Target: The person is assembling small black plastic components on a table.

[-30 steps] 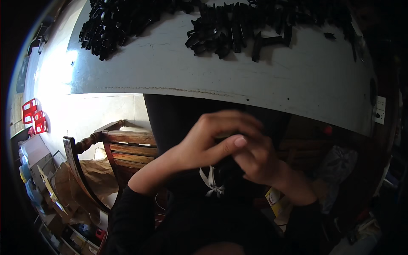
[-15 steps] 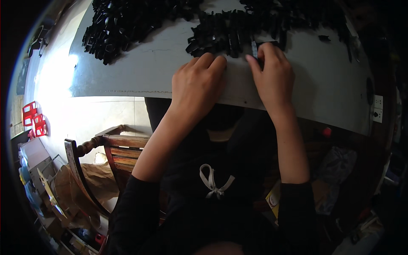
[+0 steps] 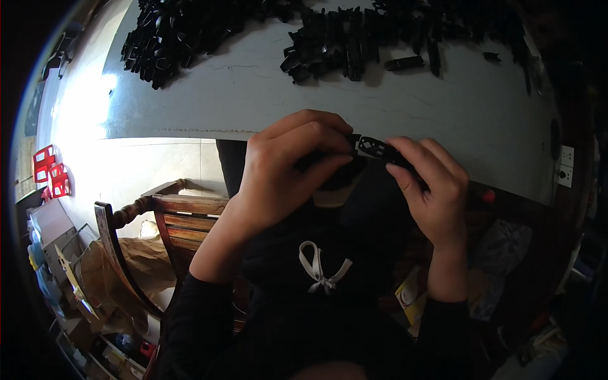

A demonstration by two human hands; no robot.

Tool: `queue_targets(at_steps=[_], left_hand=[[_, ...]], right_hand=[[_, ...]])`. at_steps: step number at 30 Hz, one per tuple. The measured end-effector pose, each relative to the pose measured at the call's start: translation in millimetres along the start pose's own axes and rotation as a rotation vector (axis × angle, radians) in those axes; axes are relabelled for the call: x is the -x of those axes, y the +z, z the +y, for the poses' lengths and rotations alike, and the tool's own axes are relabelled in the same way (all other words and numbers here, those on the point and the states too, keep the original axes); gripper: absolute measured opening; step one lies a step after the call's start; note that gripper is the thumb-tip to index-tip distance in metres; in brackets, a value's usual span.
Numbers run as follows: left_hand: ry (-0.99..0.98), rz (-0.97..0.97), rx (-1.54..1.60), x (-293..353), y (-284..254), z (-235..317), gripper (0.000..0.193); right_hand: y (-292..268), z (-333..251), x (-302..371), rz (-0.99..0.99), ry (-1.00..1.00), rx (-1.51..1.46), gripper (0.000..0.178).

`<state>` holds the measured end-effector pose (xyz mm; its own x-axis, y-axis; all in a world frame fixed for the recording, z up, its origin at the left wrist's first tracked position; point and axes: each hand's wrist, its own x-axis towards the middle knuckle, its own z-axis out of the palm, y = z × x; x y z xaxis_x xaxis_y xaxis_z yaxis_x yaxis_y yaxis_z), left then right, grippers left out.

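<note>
Just over the table's front edge, both my hands pinch a small black plastic part with light-coloured cutouts on its upper face. My left hand grips its left end, with the thumb below and the fingers curled above. At the other end, my right hand holds it between thumb and fingertips. Whether this is one part or two pieces meeting end to end, I cannot tell. Beyond the hands lies a heap of similar black plastic parts. One longish black piece rests at its near side.
A larger pile of black parts covers the far left of the grey table. One small black piece lies farther right. A wooden chair stands left of me, with red stools beyond. A wall socket is at right.
Both hands have drawn back from the heap toward me and come together on the black part. A longish piece now shows on the table where my right hand was.
</note>
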<state>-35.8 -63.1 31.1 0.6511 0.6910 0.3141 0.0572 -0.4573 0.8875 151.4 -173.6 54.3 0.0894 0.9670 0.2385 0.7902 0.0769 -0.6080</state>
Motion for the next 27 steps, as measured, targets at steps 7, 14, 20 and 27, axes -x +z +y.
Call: queue_targets(at_steps=[7, 14, 20, 27], left_hand=[[0.019, -0.035, 0.006, 2.1, -1.1, 4.2, 0.017], [0.020, -0.062, 0.037, 2.1, -1.9, 6.1, 0.021], [-0.190, 0.056, 0.979, 5.0, 27.3, 19.0, 0.045], [0.015, -0.275, 0.896, 10.2, 24.4, 2.0, 0.036]], right_hand=[[-2.2, -2.4, -3.5, 0.006, -0.113, -0.007, 0.031], [-5.3, -6.0, -0.6, -0.056, -0.125, 0.071, 0.028], [16.5, -17.3, 4.4, -0.103, -0.368, -0.022, 0.023], [45.3, -25.2, 12.6, 0.066, -0.397, -0.237, 0.018]])
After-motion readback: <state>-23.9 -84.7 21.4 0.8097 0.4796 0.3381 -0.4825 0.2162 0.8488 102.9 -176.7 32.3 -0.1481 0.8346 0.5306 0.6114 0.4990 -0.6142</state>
